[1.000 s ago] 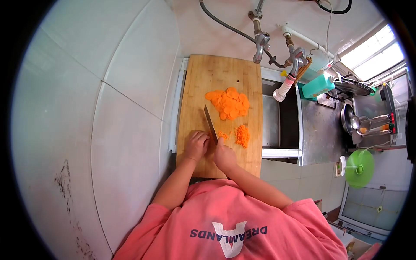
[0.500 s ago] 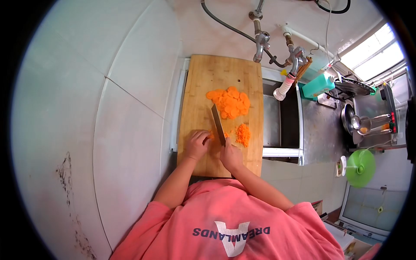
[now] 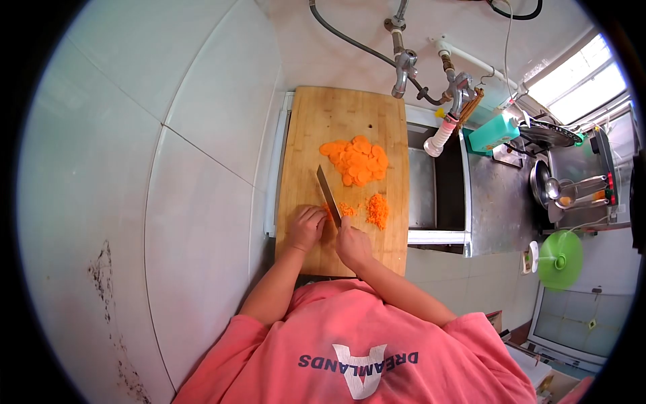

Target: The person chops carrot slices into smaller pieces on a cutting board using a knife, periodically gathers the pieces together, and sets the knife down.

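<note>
My right hand (image 3: 353, 246) is closed round the handle of a kitchen knife (image 3: 328, 194), its blade angled up and left over the wooden cutting board (image 3: 343, 111). Close to the blade's left side, the curled fingers of my left hand (image 3: 307, 227) press on carrot, of which only a little orange shows. Chopped carrot bits (image 3: 348, 210) lie just right of the blade. A pile of finely diced carrot (image 3: 377, 211) sits farther right. Beyond the knife tip is a heap of round carrot slices (image 3: 358, 161).
A tiled wall (image 3: 202, 202) runs along the left of the board. To the right are a sink (image 3: 422, 188) and a metal counter (image 3: 494, 202) with a pan and utensils. Taps (image 3: 405, 67) hang from the back wall, and a green fan (image 3: 560, 260) stands at far right.
The knife and my right hand have shifted left, toward my left hand. More chopped carrot bits now show to the right of the blade. My left hand has barely moved.
</note>
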Available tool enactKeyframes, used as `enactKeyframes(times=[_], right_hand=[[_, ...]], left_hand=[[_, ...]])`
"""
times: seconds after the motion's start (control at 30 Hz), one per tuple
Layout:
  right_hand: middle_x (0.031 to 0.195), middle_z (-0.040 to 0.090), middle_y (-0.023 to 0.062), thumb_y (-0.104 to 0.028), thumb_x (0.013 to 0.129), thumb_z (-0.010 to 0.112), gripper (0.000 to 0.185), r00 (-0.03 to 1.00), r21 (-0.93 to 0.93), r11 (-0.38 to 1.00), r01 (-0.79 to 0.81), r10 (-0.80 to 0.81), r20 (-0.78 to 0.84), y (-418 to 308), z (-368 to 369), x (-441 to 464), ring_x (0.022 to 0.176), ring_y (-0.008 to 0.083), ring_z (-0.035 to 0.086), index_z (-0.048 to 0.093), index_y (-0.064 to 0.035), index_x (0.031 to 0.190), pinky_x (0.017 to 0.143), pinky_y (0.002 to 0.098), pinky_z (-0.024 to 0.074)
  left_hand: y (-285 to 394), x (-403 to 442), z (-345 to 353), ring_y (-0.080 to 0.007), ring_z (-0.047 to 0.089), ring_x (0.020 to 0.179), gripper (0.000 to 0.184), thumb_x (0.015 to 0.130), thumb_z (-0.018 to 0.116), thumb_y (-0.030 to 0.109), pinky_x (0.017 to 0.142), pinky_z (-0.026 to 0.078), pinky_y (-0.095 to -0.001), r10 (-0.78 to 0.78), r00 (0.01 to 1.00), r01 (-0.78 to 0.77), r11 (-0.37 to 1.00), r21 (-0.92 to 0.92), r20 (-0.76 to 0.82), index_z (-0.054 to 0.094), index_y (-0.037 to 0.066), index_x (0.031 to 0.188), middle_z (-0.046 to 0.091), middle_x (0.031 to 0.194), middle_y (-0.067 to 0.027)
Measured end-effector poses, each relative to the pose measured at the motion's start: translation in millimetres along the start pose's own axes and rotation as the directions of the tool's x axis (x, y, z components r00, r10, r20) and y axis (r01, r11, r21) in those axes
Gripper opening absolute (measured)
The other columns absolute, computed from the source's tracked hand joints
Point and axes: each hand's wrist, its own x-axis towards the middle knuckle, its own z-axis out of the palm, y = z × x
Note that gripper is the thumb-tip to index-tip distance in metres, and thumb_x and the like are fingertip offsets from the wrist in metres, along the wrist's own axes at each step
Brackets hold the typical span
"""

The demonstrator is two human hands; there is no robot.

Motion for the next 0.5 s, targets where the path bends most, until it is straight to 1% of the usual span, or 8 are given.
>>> enactKeyframes(times=[0.07,0.13,0.23,0.3,0.43,0.5], right_hand=[[0.072,0.062,0.0237,-0.010,0.077,0.054,0.026,1.000,0.000,1.000,0.001,-0.001,-0.007,0.1,2.1,0.5,0.067,0.0410,0.063,0.041,-0.0013,0.097,0.060,0.0489,0.0494],[0.072,0.062,0.0238,-0.011,0.077,0.054,0.026,1.000,-0.001,1.000,0.001,-0.001,-0.014,-3.2,-0.3,0.6,0.067,0.0410,0.063,0.041,-0.0015,0.097,0.060,0.0491,0.0496],[0.071,0.062,0.0236,-0.012,0.077,0.055,0.028,1.000,-0.006,1.000,-0.021,0.021,0.006,-7.1,-2.2,1.8,0.066,0.0415,0.063,0.041,-0.0022,0.098,0.059,0.0495,0.0498],[0.064,0.060,0.0240,-0.008,0.077,0.054,0.028,0.999,0.020,1.000,0.015,-0.015,-0.038,-8.9,-1.7,1.8,0.061,0.0431,0.060,0.039,0.0009,0.099,0.055,0.0511,0.0483],[0.066,0.061,0.0235,-0.008,0.076,0.054,0.030,1.000,0.038,0.999,-0.014,0.015,-0.007,-18.0,-8.5,4.2,0.062,0.0423,0.061,0.040,0.0010,0.101,0.056,0.0511,0.0487],[0.068,0.062,0.0235,-0.010,0.075,0.056,0.032,0.999,-0.005,0.999,-0.041,0.041,-0.016,-20.9,-8.6,3.1,0.063,0.0418,0.061,0.040,0.0008,0.101,0.057,0.0512,0.0489]], left_hand=[[-0.5,-0.6,0.5,-0.0286,0.061,0.085,0.011,0.071,0.066,-0.002,0.076,0.050,-0.0361,-0.002,1.000,0.002,1.000,-0.011,-0.003,0.063,0.003,0.081,0.065,0.088,-0.0098],[-1.9,-1.5,1.6,-0.0257,0.060,0.086,0.010,0.074,0.064,0.002,0.077,0.051,-0.0336,-0.013,1.000,0.012,1.000,0.026,0.004,0.064,0.005,0.083,0.065,0.090,-0.0065],[-2.8,-1.7,1.3,-0.0258,0.061,0.087,0.010,0.073,0.063,0.001,0.076,0.051,-0.0339,-0.029,1.000,0.029,0.999,0.029,0.011,0.064,0.005,0.082,0.065,0.090,-0.0068],[-2.4,-2.3,1.3,-0.0259,0.061,0.087,0.010,0.073,0.063,0.001,0.076,0.051,-0.0340,-0.038,0.999,0.038,0.999,0.033,0.012,0.064,0.005,0.082,0.065,0.090,-0.0070],[-2.4,-2.1,1.0,-0.0263,0.061,0.086,0.012,0.071,0.064,0.001,0.076,0.051,-0.0343,-0.041,0.999,0.041,0.999,0.033,0.018,0.063,0.005,0.083,0.065,0.090,-0.0076],[-2.3,-1.7,1.3,-0.0263,0.061,0.086,0.013,0.071,0.065,0.001,0.076,0.051,-0.0343,-0.044,0.999,0.044,0.998,0.035,0.021,0.063,0.005,0.083,0.065,0.090,-0.0075]])
